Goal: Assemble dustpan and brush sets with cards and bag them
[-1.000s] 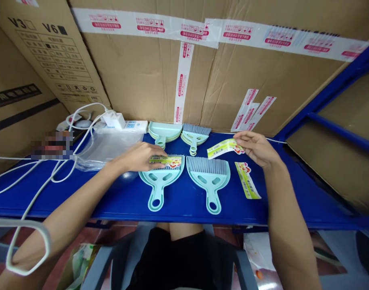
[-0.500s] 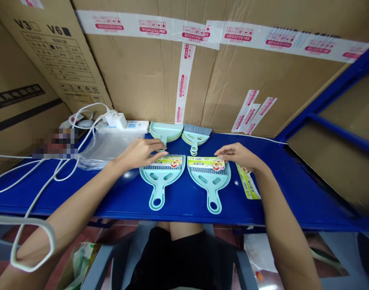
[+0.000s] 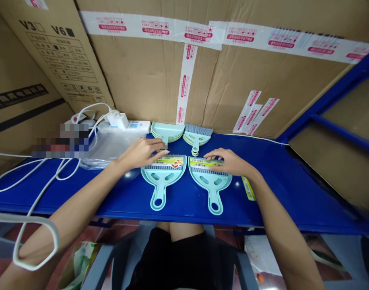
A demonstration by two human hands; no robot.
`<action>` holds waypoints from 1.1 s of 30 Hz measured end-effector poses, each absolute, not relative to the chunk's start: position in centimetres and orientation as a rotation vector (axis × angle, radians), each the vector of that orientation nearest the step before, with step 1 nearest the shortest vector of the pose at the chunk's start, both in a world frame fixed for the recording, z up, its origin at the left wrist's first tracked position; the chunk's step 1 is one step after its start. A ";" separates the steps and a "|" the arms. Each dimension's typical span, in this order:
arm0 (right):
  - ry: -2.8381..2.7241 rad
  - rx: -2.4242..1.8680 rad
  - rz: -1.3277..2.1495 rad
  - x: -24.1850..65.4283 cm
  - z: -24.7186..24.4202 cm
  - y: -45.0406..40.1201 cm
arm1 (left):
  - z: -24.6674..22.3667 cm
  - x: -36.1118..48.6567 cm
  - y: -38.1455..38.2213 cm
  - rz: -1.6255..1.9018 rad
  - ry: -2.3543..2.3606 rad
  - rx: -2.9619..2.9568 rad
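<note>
Two light-green dustpans, the left one (image 3: 162,183) and the right one (image 3: 211,186), lie side by side on the blue table, handles toward me. Each holds a grey-bristled brush with a yellow-green label card across the bristles. My left hand (image 3: 145,152) is at the upper left of the left dustpan, fingers apart beside its card (image 3: 172,162). Over the right end of the other card (image 3: 202,162) lies my right hand (image 3: 228,161), fingers spread. Farther back sit a stack of dustpans (image 3: 168,131) and a stack of brushes (image 3: 198,135).
Clear plastic bags (image 3: 107,147) and a white power strip (image 3: 139,126) with cables are at the back left. Partly behind my right wrist lies another label card (image 3: 249,191). Large cardboard boxes (image 3: 148,76) stand behind the table; a blue frame (image 3: 338,92) rises at right.
My right hand has shifted left, from the right card's upper edge to over its right end, with fingers more spread. My left hand stays at the left dustpan.
</note>
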State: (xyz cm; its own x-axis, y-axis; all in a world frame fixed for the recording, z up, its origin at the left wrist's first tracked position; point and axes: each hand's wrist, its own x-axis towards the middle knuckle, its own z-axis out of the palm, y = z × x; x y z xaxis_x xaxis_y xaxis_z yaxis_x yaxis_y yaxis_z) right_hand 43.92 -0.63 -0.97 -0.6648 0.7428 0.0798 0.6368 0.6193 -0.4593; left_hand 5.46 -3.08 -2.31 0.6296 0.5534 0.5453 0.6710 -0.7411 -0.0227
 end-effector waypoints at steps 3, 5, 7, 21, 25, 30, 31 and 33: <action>-2.580 -1.147 0.617 44.5 -0.7 -0.6 | -2.3 5.4 -3.1 -0.750 -1.022 -2.622; -2.569 -1.180 0.644 44.7 -0.4 -0.6 | -2.3 5.4 -3.1 -0.743 -1.027 -2.621; -2.561 -1.211 0.678 44.6 -0.2 -0.7 | -2.3 5.3 -3.1 -0.734 -1.033 -2.620; -2.477 -1.150 0.573 44.6 0.6 -1.3 | -2.1 5.4 -3.1 -0.684 -1.077 -2.690; -2.470 -1.135 0.520 44.4 0.2 -1.2 | -2.1 5.4 -3.1 -0.660 -1.047 -2.816; -2.430 -1.080 0.443 44.2 0.2 -1.1 | -2.0 5.5 -3.1 -0.670 -1.064 -2.752; -2.414 -1.051 0.418 43.8 0.4 -1.6 | -2.0 5.5 -3.0 -0.671 -1.078 -2.711; -2.386 -0.959 0.380 42.3 0.8 -3.6 | -2.0 5.5 -3.0 -0.693 -1.104 -2.642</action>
State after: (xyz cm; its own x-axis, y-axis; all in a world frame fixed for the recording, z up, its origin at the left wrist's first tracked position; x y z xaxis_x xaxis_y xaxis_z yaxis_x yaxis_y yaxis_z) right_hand 42.34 -3.57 0.84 -0.6041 0.7040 0.3734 0.5532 0.7077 -0.4393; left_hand 5.49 -2.97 -1.98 0.6123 0.6199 0.4908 0.7112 -0.7030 0.0008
